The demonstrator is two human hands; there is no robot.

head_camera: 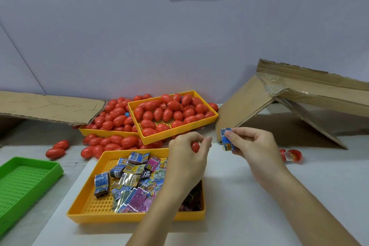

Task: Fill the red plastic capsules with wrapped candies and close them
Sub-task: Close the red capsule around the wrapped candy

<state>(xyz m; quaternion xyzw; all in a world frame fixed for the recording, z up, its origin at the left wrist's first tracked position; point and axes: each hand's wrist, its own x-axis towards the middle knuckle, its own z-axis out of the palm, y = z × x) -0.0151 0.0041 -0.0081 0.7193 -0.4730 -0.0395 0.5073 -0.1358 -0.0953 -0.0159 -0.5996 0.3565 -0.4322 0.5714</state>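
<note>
Red capsule [194, 146] is held in the curled fingers of the left hand [187, 154], raised over the far right corner of the near yellow tray [95, 208]. A blue wrapped candy [227, 139] is pinched between thumb and fingers of the right hand [253, 146], just right of the capsule and apart from it. Whether the held capsule is open or closed cannot be told. More wrapped candies [131, 181] are piled in the near yellow tray on the white surface [259, 205]. A far yellow tray [179, 128] is loaded with red capsules [169, 111] and is propped on another yellow tray [89, 132] behind it, with further capsules spilled around both. A green tray [26, 181] is seen at the near left. An opened capsule [291, 156] with candy inside lies at the right, near a folded cardboard sheet [289, 102].
</note>
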